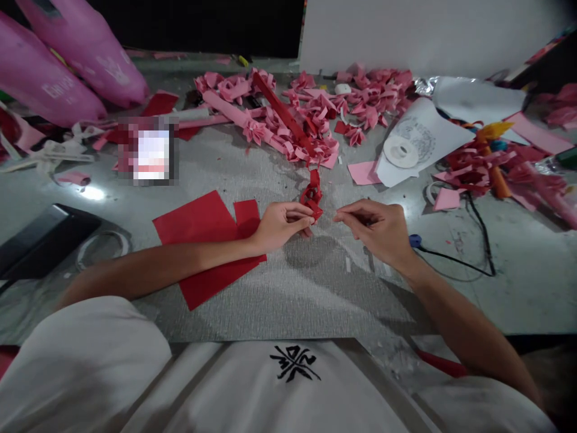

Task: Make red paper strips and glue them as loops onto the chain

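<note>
My left hand (283, 225) pinches a small folded red paper piece (317, 210) between thumb and fingers, above the table's middle. Just beyond it, a curled red paper strip (312, 182) reaches toward the pile at the back. A short way to the right, my right hand (372, 224) is closed in a pinch, its fingertips apart from the red piece. Whatever those fingertips hold, if anything, is too small to see. Under my left forearm lie red paper sheets (198, 219), partly covered by the arm.
Folded pink paper flowers and strips (265, 114) heap along the back. On the right are a white tape roll (401, 151), white paper (424, 129) and a black cable (484, 234). A black device (45, 240), pink bottles (94, 54) and a blurred-out phone-like object (152, 155) stand left.
</note>
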Available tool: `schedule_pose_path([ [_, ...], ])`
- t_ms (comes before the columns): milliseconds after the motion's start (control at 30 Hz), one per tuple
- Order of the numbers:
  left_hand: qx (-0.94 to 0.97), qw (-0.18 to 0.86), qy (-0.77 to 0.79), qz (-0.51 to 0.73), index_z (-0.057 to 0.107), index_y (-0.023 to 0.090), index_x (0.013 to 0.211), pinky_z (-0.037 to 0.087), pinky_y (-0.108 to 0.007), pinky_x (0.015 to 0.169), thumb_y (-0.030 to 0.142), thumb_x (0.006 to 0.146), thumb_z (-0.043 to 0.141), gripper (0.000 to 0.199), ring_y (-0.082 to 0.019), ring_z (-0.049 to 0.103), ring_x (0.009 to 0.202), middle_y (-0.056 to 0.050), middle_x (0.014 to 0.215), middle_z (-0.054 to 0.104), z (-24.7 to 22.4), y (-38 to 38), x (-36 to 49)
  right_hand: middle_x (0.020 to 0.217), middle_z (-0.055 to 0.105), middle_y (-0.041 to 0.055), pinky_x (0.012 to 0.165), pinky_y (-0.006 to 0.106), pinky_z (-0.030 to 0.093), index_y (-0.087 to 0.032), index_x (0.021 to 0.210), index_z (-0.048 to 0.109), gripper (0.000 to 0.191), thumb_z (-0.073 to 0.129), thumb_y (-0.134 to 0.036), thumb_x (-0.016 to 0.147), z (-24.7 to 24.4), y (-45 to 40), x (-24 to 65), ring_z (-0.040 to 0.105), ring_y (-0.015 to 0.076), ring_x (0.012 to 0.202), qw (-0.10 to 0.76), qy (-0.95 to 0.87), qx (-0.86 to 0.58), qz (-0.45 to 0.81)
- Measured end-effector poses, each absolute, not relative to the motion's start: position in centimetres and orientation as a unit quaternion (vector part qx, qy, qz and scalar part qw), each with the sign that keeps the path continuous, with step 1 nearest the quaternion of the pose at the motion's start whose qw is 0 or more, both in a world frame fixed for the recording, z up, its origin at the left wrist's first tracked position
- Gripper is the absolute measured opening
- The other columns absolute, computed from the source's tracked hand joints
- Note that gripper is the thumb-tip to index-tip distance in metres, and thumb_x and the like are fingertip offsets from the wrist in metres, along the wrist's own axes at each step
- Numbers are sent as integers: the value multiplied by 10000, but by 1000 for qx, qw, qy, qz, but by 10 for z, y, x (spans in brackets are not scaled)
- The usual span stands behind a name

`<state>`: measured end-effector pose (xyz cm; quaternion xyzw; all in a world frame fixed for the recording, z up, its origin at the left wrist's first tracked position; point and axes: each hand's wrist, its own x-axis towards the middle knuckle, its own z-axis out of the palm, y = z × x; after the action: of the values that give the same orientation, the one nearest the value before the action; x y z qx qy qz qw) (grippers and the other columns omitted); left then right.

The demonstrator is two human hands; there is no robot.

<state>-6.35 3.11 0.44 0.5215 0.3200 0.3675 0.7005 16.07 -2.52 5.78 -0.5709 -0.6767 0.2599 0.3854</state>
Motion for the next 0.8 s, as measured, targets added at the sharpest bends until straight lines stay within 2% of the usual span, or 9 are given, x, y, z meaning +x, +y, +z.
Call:
schedule_pose_path([
  [100,522,700,320,368,717,92,959,650,-286,599,367,795,866,353,-171,753,619,-49,729,750,4,31,-63,774,778,29,482,265,430,-221,910,786,182,742,-397,925,57,-28,162,580,113,501,406,-668,-574,245],
  [267,530,695,322,364,708,108,963,643,-284,594,387,800,859,357,-166,748,610,-50,732,758,3,32,-63,816,796,23,555,270,469,-227,1001,801,221,610,-338,1018,50,-24,159,632,121,546,350,-729,-562,175],
  [367,533,695,318,361,706,105,972,641,-279,596,381,806,856,356,-166,750,613,-51,736,761,4,31,-64,765,786,16,601,278,492,-233,1002,814,197,664,-360,991,44,-22,157,660,140,572,332,-742,-563,147],
  [567,544,693,307,361,704,112,973,638,-267,598,374,819,847,336,-162,750,610,-44,730,763,3,31,-64,818,801,23,622,292,520,-241,1007,821,232,778,-442,900,37,-21,151,683,160,610,346,-711,-580,195],
  [800,560,682,321,344,716,121,976,628,-260,594,376,836,828,311,-159,749,615,-45,728,764,5,30,-64,789,781,33,605,301,510,-223,955,804,260,675,-449,962,40,-23,144,687,176,643,359,-689,-586,232],
])
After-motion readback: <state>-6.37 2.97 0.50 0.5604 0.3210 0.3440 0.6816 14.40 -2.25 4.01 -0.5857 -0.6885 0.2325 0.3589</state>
